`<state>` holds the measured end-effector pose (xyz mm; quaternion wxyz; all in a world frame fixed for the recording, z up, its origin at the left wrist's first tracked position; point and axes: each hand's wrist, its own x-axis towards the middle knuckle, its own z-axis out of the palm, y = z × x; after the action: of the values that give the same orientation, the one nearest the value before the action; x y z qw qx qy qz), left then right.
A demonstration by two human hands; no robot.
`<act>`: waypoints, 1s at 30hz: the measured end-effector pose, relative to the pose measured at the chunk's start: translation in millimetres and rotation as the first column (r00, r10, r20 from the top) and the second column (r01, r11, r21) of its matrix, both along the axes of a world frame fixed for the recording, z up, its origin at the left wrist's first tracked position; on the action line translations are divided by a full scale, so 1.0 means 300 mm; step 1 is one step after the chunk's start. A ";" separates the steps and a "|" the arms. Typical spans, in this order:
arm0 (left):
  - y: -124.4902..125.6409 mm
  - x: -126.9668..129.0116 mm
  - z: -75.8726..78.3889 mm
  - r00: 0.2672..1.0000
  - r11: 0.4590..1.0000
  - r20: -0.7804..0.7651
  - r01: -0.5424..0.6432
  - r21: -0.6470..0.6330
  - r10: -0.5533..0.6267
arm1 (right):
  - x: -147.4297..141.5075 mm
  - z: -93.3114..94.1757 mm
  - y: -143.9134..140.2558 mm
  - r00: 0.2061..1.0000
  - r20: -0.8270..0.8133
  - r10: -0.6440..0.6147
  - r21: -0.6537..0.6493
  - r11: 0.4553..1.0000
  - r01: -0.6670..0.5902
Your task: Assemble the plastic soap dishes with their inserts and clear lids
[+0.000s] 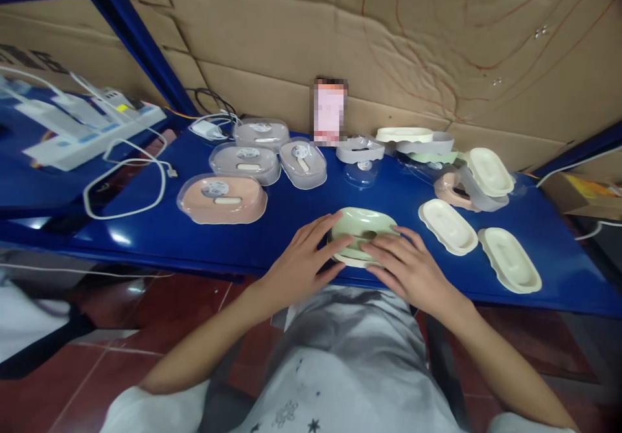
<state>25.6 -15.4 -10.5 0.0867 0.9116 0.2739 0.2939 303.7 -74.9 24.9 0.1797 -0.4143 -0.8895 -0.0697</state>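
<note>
At the front edge of the blue table lies a green oval soap dish (368, 218) with a cream base (350, 260) showing under it. My left hand (310, 251) grips its left side, fingertips on the rim and thumb low at the front. From the right, my right hand (409, 264) curls over the dish, its fingers pressing on the top and right rim. Part of the dish is hidden under my fingers. Two cream oval trays, one nearer (448, 227) and one farther right (510, 260), lie beside my right hand.
Clear-covered dishes stand at left, one pink (233, 201) and several lilac (245, 164). A phone (329, 112) leans on the cardboard (272, 37). Loose rings and trays pile at back right, with a cream tray (490, 172) on top. A power strip (97, 138) and white cable lie far left.
</note>
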 end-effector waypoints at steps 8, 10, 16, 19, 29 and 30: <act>0.002 0.002 -0.002 1.000 1.000 0.022 -0.009 0.013 0.009 | -0.008 -0.031 -0.011 1.000 -0.023 0.015 0.006 1.000 -0.015; 0.002 0.003 -0.002 1.000 1.000 0.028 -0.008 0.019 0.008 | -0.005 -0.032 -0.003 0.998 -0.041 0.039 -0.008 0.999 -0.039; 0.006 0.006 -0.006 1.000 1.000 0.004 -0.001 0.016 0.001 | 0.020 -0.047 0.020 0.991 -0.126 0.050 -0.087 0.994 -0.061; 0.007 0.007 -0.005 1.000 1.000 0.000 0.004 0.028 -0.004 | 0.047 -0.017 0.039 0.981 -0.177 0.077 -0.139 0.985 -0.102; -0.003 0.008 0.010 0.998 0.998 0.028 -0.057 0.028 0.056 | 0.043 0.164 0.411 0.979 -0.126 -0.161 -0.111 0.983 0.148; -0.003 0.010 0.011 0.998 0.998 0.025 -0.061 0.025 0.061 | 0.028 0.161 0.410 0.982 -0.116 -0.147 -0.127 0.983 0.132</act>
<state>28.6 -16.4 -7.2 0.0692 0.9003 0.2968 0.3109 312.2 48.0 73.2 0.2047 -0.4891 -0.8479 -0.0032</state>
